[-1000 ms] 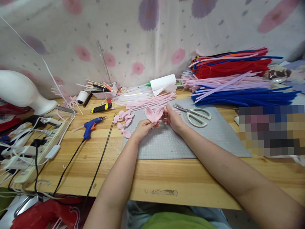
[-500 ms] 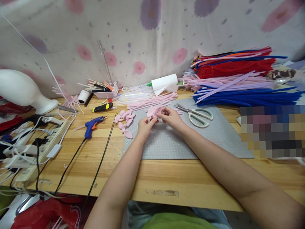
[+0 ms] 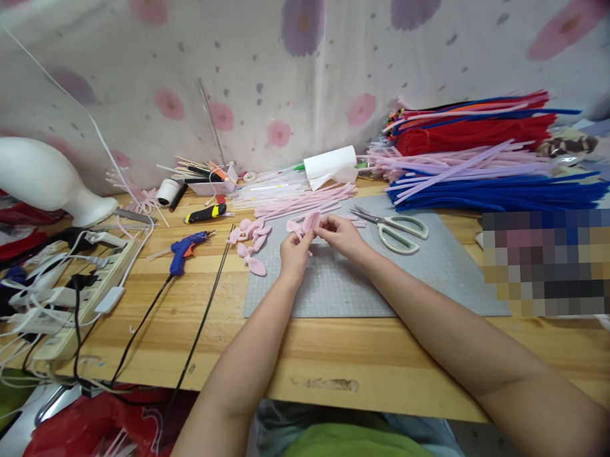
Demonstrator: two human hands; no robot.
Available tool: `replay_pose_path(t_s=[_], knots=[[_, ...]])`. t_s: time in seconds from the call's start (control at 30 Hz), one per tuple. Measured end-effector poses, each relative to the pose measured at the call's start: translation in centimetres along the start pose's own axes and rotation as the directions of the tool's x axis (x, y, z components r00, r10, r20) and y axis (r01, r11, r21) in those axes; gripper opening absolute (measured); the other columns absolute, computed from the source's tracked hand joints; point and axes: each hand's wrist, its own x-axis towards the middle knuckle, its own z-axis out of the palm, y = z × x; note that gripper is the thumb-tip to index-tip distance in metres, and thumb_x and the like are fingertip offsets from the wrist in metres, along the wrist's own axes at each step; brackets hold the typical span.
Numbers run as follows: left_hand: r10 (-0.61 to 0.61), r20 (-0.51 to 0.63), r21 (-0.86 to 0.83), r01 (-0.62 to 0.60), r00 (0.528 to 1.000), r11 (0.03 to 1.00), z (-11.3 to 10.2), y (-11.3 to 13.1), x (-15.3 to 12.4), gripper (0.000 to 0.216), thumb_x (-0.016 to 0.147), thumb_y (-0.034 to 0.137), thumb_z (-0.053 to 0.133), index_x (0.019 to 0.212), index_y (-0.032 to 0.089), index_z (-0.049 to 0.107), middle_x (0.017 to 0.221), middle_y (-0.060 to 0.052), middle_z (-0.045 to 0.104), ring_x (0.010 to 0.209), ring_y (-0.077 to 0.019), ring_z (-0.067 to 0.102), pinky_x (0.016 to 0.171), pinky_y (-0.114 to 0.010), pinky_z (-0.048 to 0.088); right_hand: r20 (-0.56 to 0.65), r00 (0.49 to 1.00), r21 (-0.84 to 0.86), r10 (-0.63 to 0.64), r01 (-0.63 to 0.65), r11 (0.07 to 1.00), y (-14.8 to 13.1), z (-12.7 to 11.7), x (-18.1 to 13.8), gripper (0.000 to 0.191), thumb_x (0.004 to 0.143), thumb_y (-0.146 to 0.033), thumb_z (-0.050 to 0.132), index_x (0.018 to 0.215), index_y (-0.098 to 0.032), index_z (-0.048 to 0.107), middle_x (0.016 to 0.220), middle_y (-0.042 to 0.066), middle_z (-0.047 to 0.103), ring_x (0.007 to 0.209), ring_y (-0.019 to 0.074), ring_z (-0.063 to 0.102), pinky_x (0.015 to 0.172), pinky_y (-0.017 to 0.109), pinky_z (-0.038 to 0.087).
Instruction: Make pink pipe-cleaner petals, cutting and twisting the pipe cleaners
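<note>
Above the grey cutting mat (image 3: 337, 287), my left hand (image 3: 294, 254) and my right hand (image 3: 341, 236) meet at the fingertips. Both pinch a pink pipe-cleaner piece (image 3: 305, 223) shaped into petal-like loops. Fingers cover part of it. Just left of my left hand lies a cluster of similar pink shaped pieces (image 3: 249, 245), at the mat's upper left edge. Scissors (image 3: 392, 229) with pale green handles rest on the mat to the right of my right hand. A bundle of straight pink pipe cleaners (image 3: 304, 200) lies behind my hands.
A blue glue gun (image 3: 183, 253), a yellow-black utility knife (image 3: 205, 213) and a thin dark rod (image 3: 202, 312) lie left. Further left are a corded power strip (image 3: 82, 296) and a white foam head (image 3: 38, 178). Blue pipe cleaners (image 3: 498, 192) and a white roll (image 3: 330, 166) sit behind.
My left hand has turned slightly and moved a little right. The pink piece's loops now show more openly above my fingers. My right hand stays nearly in place, still pinching.
</note>
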Motion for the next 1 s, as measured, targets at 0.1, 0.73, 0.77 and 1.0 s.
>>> replay_pose_path(t_s=[0.1, 0.73, 0.77, 1.0], knots=[[-0.015, -0.011, 0.008, 0.015, 1.000, 1.000, 0.1, 0.0, 0.1, 0.027, 0.060, 0.035, 0.064, 0.050, 0.015, 0.048, 0.047, 0.004, 0.044, 0.048, -0.0053, 0.036, 0.047, -0.020, 0.027, 0.003, 0.999, 0.042, 0.036, -0.036, 0.998, -0.1, 0.1, -0.1, 0.018, 0.060, -0.030, 0.057, 0.057, -0.019, 0.044, 0.053, -0.006, 0.043, 0.048, 0.0071, 0.037, 0.048, 0.022, 0.029], [-0.068, -0.085, -0.130, 0.057, 0.994, 0.990, 1.1, -0.1, 0.6, 0.014, 0.062, 0.027, 0.060, 0.058, 0.014, 0.056, 0.061, -0.001, 0.060, 0.061, -0.0095, 0.051, 0.052, -0.020, 0.031, -0.218, 0.968, 0.096, 0.126, -0.107, 0.990, 0.4, 1.4, 0.5, 0.014, 0.062, -0.029, 0.053, 0.059, -0.019, 0.044, 0.054, -0.005, 0.048, 0.047, 0.0077, 0.036, 0.046, 0.022, 0.028], [-0.058, -0.097, -0.117, 0.047, 0.994, 0.992, 1.1, -0.1, 0.7, 0.015, 0.063, 0.027, 0.060, 0.057, 0.014, 0.056, 0.060, -0.001, 0.059, 0.059, -0.0090, 0.051, 0.051, -0.020, 0.031, -0.237, 0.966, 0.060, 0.105, -0.094, 0.994, 0.6, 1.3, 0.6, 0.014, 0.062, -0.030, 0.054, 0.059, -0.019, 0.045, 0.054, -0.004, 0.048, 0.048, 0.0082, 0.037, 0.048, 0.023, 0.029], [-0.010, -0.103, 0.003, 0.010, 0.995, 1.000, 1.4, -0.4, 1.1, 0.018, 0.064, 0.028, 0.060, 0.054, 0.016, 0.053, 0.052, 0.003, 0.052, 0.049, -0.0072, 0.043, 0.047, -0.021, 0.030, -0.359, 0.933, -0.184, 0.038, -0.111, 0.977, 0.3, 0.9, 0.7, 0.009, 0.063, -0.025, 0.056, 0.061, -0.019, 0.050, 0.056, -0.002, 0.053, 0.052, 0.0116, 0.045, 0.055, 0.026, 0.033]])
